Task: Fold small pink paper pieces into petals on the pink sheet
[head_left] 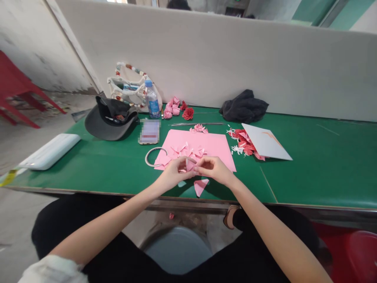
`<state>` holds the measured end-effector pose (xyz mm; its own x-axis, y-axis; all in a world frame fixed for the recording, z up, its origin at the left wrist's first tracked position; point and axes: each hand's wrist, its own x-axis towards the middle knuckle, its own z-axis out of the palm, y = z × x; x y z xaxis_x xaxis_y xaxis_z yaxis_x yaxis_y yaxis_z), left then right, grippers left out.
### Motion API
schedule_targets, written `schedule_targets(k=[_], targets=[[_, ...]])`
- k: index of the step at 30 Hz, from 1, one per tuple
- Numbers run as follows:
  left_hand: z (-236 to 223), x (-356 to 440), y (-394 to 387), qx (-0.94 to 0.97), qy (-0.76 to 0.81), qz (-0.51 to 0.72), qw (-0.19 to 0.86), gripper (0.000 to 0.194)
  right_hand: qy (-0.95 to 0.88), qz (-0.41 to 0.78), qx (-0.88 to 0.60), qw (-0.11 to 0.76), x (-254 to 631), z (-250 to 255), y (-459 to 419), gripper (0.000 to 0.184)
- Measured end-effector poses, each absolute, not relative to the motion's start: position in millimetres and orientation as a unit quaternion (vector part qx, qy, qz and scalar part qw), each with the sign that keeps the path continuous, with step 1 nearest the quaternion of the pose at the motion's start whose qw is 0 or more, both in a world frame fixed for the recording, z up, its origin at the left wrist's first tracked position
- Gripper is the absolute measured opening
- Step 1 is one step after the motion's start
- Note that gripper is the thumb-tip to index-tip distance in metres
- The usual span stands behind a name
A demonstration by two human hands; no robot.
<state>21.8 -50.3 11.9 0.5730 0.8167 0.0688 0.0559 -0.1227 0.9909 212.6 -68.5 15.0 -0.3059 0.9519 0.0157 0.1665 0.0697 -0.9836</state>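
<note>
Green counter [318,165]: along back edge, black cap [110,124], phone [149,131], upright water bottle [152,101], beaded bag [126,88], paper roses [172,108], dark cloth [244,107]. Mid-counter, pink paper sheet [200,143] under loose pink petals [191,151], metal ring [151,156] touching left corner. Right of sheet, red paper scraps [243,141] partly under white card [265,141]. Near left edge, flat white case [50,151].

Illumination is bright and diffuse; the right hand [213,169] casts only a soft shadow on the tabletop [309,165]. Wide-angle distortion bends the white partition [224,63] toward the frame edges.
</note>
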Motion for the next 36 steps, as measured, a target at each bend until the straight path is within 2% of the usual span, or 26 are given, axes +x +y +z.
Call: schedule_targets(k=[6, 14, 16, 19, 22, 36], targets=[[3, 21, -46, 0.669, 0.34, 0.3, 0.588, 0.043, -0.625, 0.523, -0.452, 0.364, 207, 11, -70, 0.03], [12, 24, -49, 0.58, 0.36, 0.328, 0.653, 0.034, -0.651, 0.4, -0.488, 0.421, 207, 12, -68, 0.022], [11, 22, -47, 0.563, 0.364, 0.335, 0.662, 0.033, -0.652, 0.356, -0.49, 0.457, 206, 12, -70, 0.018], [10, 20, -45, 0.559, 0.365, 0.321, 0.671, 0.033, -0.684, 0.224, -0.473, 0.509, 202, 14, -75, 0.018], [10, 19, -45, 0.577, 0.357, 0.3, 0.67, 0.032, -0.732, 0.15, -0.454, 0.486, 200, 16, -78, 0.014], [12, 21, -50, 0.697, 0.339, 0.283, 0.565, 0.028, -0.768, 0.236, -0.443, 0.399, 210, 22, -76, 0.014]])
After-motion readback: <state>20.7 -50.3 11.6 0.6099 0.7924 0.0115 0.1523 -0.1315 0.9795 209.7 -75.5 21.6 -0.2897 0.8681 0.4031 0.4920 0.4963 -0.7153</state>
